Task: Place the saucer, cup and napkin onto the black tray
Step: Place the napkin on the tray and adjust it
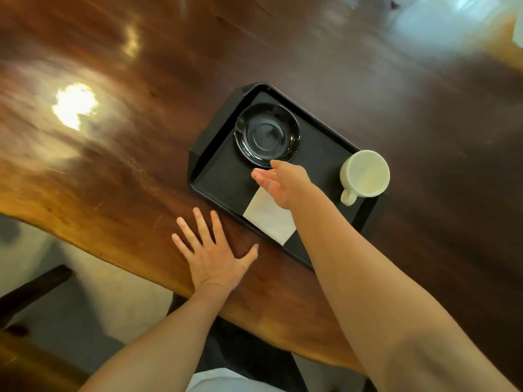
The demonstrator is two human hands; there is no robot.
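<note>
the black saucer [267,134] sits at the far left of the black tray [215,168]; the napkin [268,216] lies at its near rim, the white cup [365,174] at its right edge, perhaps overhanging; the right hand [283,183] hovers between them, fingers loosely spread and holding nothing; the left hand [215,250] lies flat and splayed on the wooden table [113,179]; a careless sweep right could tip the cup off the rim.

one tray [210,154], saucer [267,134], cup [365,174], napkin [268,217]; two hands [218,250].

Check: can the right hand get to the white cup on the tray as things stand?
Probably yes. The right hand is open and empty above the black tray, and the cup stands upright near the tray's edge with nothing between them; its handle faces the person.
</note>
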